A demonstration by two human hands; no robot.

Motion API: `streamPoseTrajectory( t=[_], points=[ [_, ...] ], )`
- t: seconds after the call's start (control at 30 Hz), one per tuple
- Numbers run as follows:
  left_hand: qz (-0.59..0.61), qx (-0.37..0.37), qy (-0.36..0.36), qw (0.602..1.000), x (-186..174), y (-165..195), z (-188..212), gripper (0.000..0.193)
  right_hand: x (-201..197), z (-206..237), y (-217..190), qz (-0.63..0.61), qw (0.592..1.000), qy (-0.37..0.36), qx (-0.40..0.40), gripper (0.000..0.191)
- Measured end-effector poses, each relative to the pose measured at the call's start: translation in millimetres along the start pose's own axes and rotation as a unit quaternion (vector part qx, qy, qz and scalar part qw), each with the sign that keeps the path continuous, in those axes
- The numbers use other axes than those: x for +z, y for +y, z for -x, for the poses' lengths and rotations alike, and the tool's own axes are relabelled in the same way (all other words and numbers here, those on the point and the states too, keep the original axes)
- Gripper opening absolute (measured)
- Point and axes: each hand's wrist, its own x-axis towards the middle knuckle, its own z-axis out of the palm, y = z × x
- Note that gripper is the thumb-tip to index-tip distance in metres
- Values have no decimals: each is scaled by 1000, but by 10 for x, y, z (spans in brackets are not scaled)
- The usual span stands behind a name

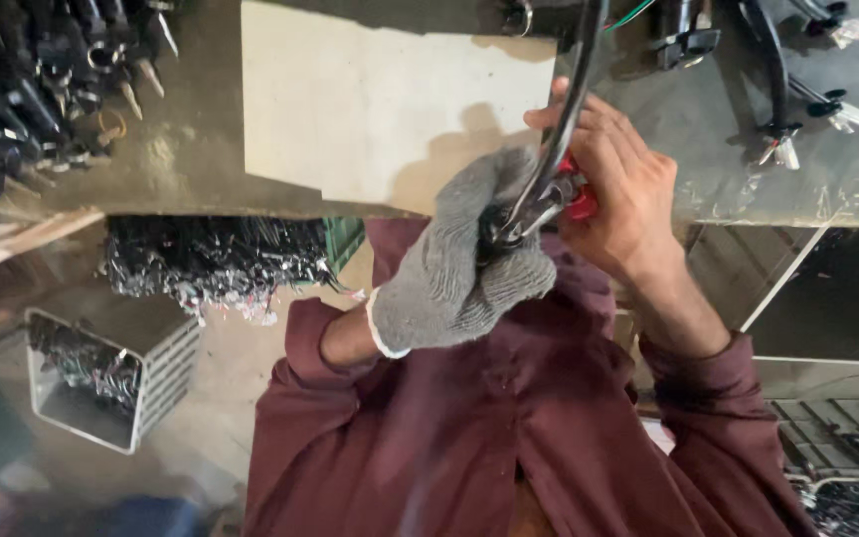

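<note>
My left hand [469,264] wears a grey knitted glove and is closed around the lower end of a thick black cable [571,99] that runs up over the bench. My bare right hand [616,194] grips a red-handled plier-like tool [571,194] whose metal jaws meet the cable end right at the gloved fingers. Both hands touch each other just in front of the bench edge, above my maroon sleeves. What sits inside the glove's grip is hidden.
A pale board [370,99] lies on the grey workbench [708,129]. Finished black cables with connectors [797,99] lie at the right, a heap of parts [32,80] at the left. Below stand a white crate [101,378] and a pile of black cables [211,259].
</note>
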Motion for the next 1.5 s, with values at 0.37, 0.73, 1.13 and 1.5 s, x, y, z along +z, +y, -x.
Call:
streamPoseTrajectory(
  t=[0.37,0.73,1.13,1.5],
  points=[
    [49,-60,-76,994,-123,-1,52,69,20,-27,248,22,997,-78,-19,29],
    [-151,-58,49,986,101,-194,125,77,73,122,-17,21,989,-113,98,42],
    [-423,18,68,903,224,-284,163,57,28,214,-211,140,972,-99,158,32],
    [-97,-91,-8,991,-128,3,44,66,90,-19,-333,28,985,-54,163,32]
  ],
)
